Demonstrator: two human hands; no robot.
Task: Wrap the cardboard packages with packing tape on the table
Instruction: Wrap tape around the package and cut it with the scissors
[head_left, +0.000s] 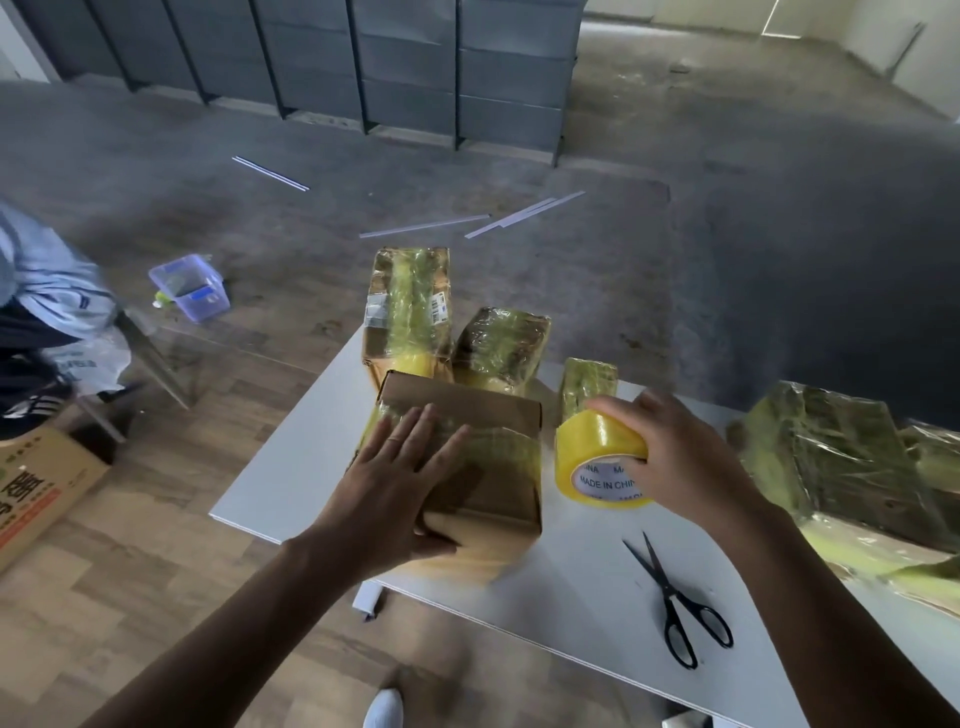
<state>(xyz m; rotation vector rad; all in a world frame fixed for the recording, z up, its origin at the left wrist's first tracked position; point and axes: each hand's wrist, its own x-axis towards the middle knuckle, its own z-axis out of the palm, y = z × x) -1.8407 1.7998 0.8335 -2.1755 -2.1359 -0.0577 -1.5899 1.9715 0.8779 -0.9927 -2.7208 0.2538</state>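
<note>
Okay, I am pressing left hand (400, 483), fingers spread straight, flat atop brown cardboard box (467, 402) sitting near left edge of white table (291, 467). Right hand (680, 457) is gripping yellow packing tape roll (597, 457) just beside box; black scissors (675, 597) lying nearer me.

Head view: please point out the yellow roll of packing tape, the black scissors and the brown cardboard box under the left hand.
yellow roll of packing tape (584, 441): head view, outer curved side.
black scissors (669, 592): head view, the pivot.
brown cardboard box (467, 401): head view, bare far top.
</note>
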